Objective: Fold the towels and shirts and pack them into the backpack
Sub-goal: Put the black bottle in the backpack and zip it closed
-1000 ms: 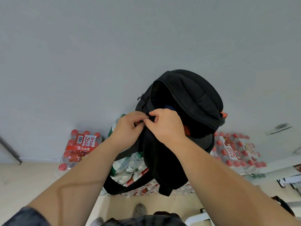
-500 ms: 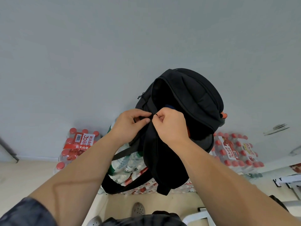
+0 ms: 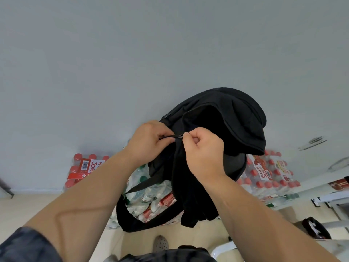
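Black backpack (image 3: 236,118) held up before wall (image 3: 132,63), above bottled-water packs (image 3: 85,167). Left hand (image 3: 149,140) grips fabric beside zipper slider (image 3: 178,136); right hand (image 3: 204,150) pinches pull tab. Best: hold fabric taut, draw slider along track, contents clear of teeth.

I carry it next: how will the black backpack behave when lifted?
Probably floppy: the backpack sags and folds where the left hand and right hand grip it. Its loose strap would likely dangle and swing.

Black backpack (image 3: 222,118), red-capped bottle packs (image 3: 86,167), grey wall (image 3: 132,53)
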The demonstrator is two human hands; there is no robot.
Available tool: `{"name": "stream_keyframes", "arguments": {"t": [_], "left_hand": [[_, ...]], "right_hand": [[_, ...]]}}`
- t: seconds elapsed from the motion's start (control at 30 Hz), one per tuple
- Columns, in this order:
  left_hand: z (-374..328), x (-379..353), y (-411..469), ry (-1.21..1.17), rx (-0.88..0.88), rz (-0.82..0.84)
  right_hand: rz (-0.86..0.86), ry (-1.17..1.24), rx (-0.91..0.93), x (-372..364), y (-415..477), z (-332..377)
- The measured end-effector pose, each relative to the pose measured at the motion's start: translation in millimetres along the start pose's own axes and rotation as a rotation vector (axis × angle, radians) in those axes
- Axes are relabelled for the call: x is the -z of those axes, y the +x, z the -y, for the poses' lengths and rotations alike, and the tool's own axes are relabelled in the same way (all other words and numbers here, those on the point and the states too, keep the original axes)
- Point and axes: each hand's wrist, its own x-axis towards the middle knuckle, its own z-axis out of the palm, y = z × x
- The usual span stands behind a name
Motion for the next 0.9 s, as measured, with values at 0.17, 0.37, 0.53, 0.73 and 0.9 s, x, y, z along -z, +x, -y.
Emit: {"name": "stream_keyframes", "arguments": {"t": [0.17, 0.37, 0.53, 0.73, 0.9], "left_hand": [[7.4, 13.6, -1.8, -0.025, 0.139, 0.01], [-31.9, 15.8, 3.2, -0.079, -0.028, 0.011], [-41.7, 19.5, 19.5, 0.069, -0.185, 0.124], [-44.0, 19.3, 27.2, 0.247, -0.191, 0.101], [-36.3, 24.7, 26.0, 0.273, -0.203, 0.104]], "right_hand": [[-0.056, 0.065, -0.014, 7.0, -13.4, 3.5], [-0.099, 0.105, 0.015, 20.0, -12.9, 4.2], [-0.086, 0.104, 0.039, 20.1, -11.4, 4.7], [-0.057, 0.122, -0.009, 19.8, -4.5, 1.6], [-0.11, 0.209, -0.128, 16.5, -8.0, 3.5]]}}
